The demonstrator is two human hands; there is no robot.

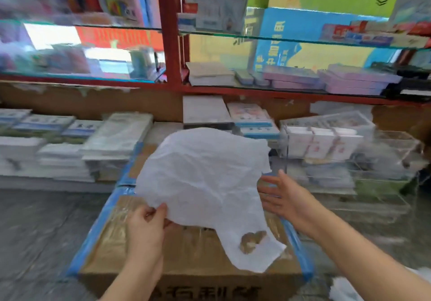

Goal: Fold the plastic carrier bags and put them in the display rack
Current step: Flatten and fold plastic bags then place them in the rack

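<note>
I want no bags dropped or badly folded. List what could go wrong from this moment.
1. Only the left hand pinches the white plastic bag at one edge; the right hand is open beside it, so the bag may slip or billow.
2. The bag is crumpled and hangs over the cardboard box, so folds may come out uneven.

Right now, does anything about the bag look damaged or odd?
Yes. The white bag has a ragged hole near its lower right corner, and the brown box shows through it. The bag is crumpled, not yet folded. The left hand pinches its edge; the right hand is open beside it.
</note>
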